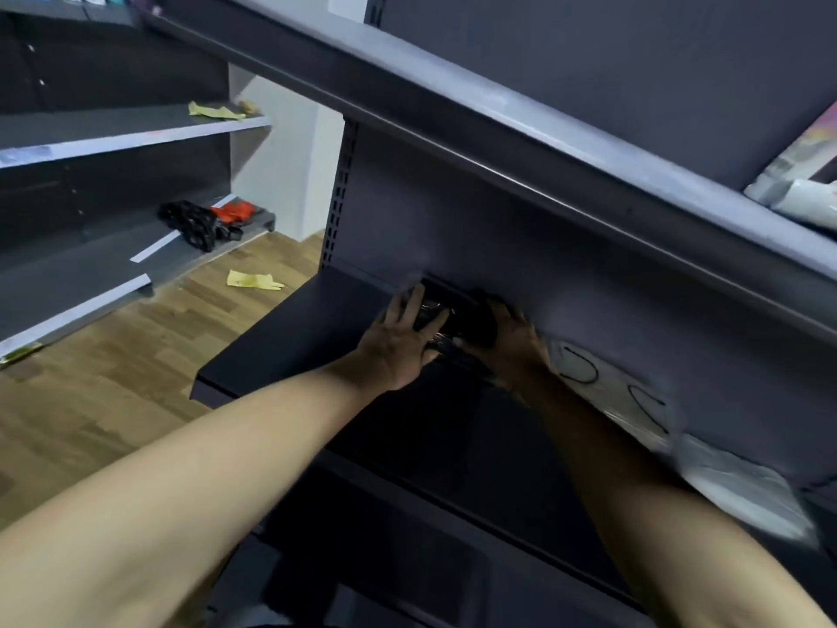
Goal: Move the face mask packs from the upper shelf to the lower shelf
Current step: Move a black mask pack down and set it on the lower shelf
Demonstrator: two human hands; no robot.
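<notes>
A black face mask pack (457, 310) stands against the back panel of the lower shelf (290, 337), near its left end. My left hand (398, 342) holds the pack from the left, with its fingers curled over the front. From the right, my right hand (512, 342) grips the same pack. Clear packs of white masks with black ear loops (607, 392) lean on the back panel just right of my right hand. More packs (797, 183) lie on the upper shelf (543, 133) at the far right edge of the view.
A second grey shelf unit (90, 138) stands to the left with a black and red bundle (204, 222) and a yellow glove (213, 111) on it. Another yellow glove (251, 281) lies on the wooden floor (113, 392). A lower shelf edge runs below my forearms.
</notes>
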